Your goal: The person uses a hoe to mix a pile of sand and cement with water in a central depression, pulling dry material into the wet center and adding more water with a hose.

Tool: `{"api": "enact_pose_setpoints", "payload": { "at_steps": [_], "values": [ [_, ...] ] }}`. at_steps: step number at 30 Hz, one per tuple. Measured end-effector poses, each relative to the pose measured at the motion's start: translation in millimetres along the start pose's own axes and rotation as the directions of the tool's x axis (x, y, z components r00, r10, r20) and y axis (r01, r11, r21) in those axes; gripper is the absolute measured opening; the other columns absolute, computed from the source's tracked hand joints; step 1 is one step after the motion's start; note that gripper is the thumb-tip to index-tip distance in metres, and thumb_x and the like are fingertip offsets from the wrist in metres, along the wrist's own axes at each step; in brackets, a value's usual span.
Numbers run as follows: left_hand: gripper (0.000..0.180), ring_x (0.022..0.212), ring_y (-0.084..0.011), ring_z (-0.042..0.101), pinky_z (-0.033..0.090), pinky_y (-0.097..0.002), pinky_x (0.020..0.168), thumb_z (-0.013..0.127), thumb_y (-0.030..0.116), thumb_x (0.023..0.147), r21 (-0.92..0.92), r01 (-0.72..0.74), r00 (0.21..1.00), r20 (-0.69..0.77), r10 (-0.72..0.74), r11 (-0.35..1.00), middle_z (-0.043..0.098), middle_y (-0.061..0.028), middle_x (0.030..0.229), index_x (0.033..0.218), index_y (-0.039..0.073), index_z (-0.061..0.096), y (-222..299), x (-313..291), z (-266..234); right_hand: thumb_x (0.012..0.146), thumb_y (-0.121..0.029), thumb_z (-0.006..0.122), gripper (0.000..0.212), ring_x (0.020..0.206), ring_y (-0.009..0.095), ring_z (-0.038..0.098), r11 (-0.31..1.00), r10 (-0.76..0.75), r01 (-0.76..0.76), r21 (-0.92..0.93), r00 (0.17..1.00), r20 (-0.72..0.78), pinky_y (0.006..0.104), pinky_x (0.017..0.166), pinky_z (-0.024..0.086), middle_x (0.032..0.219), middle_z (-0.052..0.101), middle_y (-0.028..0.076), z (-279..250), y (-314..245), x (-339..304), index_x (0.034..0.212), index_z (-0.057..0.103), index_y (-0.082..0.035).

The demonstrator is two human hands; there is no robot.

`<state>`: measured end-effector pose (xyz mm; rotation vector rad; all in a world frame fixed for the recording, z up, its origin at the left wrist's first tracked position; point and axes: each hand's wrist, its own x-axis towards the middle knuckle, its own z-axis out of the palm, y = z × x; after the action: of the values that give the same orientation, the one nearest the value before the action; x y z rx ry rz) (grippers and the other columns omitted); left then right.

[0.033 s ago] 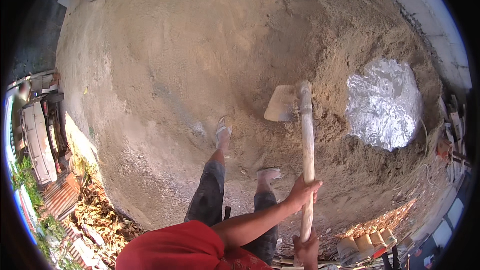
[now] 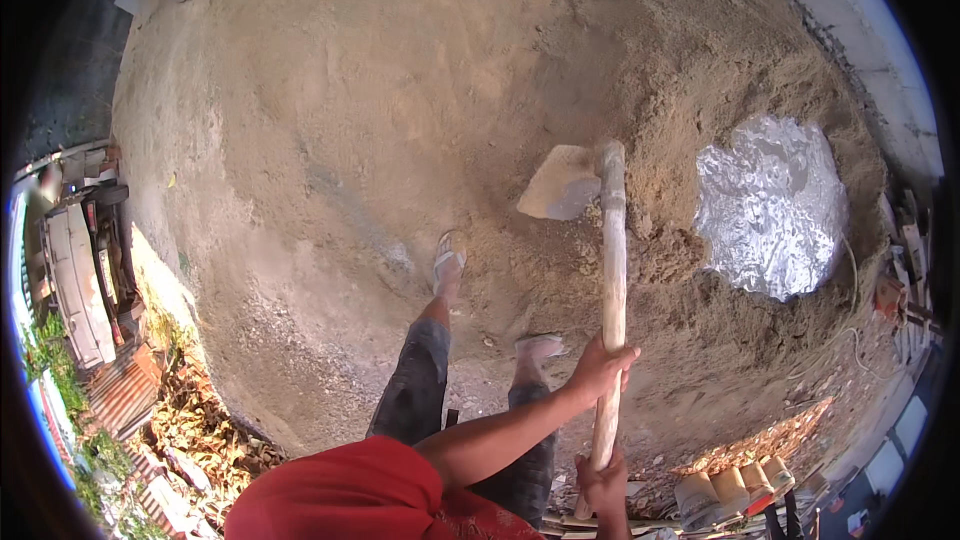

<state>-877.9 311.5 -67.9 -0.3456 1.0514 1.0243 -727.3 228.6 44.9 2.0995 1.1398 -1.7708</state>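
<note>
My left hand [image 2: 598, 370] hides part of the handle [image 2: 613, 265]; the near edge of view cuts off my right forearm [image 2: 615, 526].

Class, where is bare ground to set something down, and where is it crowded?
Bare soil lies left of the hoe, beyond the feet; clumpier soil between hoe and shiny patch. Crowded: lower left, dry leaves; lower right, stacked tan pieces.

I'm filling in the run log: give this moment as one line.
left hand: grips hoe handle | right hand: grips handle nearer its end | blade: left of shiny pool
</note>
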Motion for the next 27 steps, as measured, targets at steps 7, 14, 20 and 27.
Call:
{"api": "enact_pose_setpoints", "payload": {
  "at_steps": [7, 14, 20, 27],
  "values": [
    [0.052, 0.06, -0.0192, 0.065, 0.055, -0.0315, 0.051, 0.068, 0.023, 0.088, 0.935, -0.023, 0.81, -0.19, 0.555, 0.354, 0.065, -0.0137, 0.079, 0.122, -0.01, 0.046, 279.9, 259.2, -130.6, 0.084, -0.009, 0.062, 0.017, 0.049, 0.013, 0.05, 0.639, -0.339, 0.015, 0.769, 0.903, 0.264, 0.0283, 0.042, 0.044, 0.068, 0.053, 0.005, 234.5, -204.5, 328.9, 0.096, 0.052, -0.002],
    [0.026, 0.05, -0.0207, 0.061, 0.051, -0.0359, 0.041, 0.065, 0.009, 0.084, 0.851, 0.126, 0.86, -0.35, 0.372, 0.51, 0.061, -0.0128, 0.064, 0.098, -0.012, 0.058, 213.4, 291.7, -221.9, 0.085, -0.008, 0.061, 0.011, 0.047, 0.015, 0.05, 0.748, -0.12, -0.141, 0.648, 0.932, 0.342, 0.0305, 0.042, 0.044, 0.062, 0.052, 0.005, 275.5, -139.9, 341.4, 0.085, 0.054, 0.0],
    [0.013, 0.048, -0.0184, 0.057, 0.049, -0.0339, 0.04, 0.065, 0.007, 0.081, 0.574, 0.14, 0.888, -0.433, 0.154, 0.807, 0.059, -0.0096, 0.067, 0.084, -0.003, 0.058, 49.9, 225.2, -234.1, 0.083, -0.011, 0.063, 0.019, 0.045, 0.016, 0.054, 0.905, 0.017, -0.152, 0.397, 0.946, 0.323, 0.0315, 0.041, 0.047, 0.062, 0.055, 0.007, 221.7, -4.7, 267.5, 0.092, 0.055, 0.003],
    [0.016, 0.051, -0.0179, 0.051, 0.048, -0.0345, 0.048, 0.069, 0.013, 0.081, 0.049, 0.017, 0.922, -0.387, 0.003, 0.999, 0.05, -0.0042, 0.064, 0.078, 0.006, 0.054, -73.4, 190.7, -181.9, 0.081, -0.018, 0.063, 0.034, 0.048, 0.02, 0.061, 0.985, 0.091, -0.057, -0.166, 0.976, 0.2, 0.035, 0.045, 0.051, 0.062, 0.061, 0.013, 82.3, 35.4, 215.1, 0.101, 0.056, 0.009]
  ]
}}
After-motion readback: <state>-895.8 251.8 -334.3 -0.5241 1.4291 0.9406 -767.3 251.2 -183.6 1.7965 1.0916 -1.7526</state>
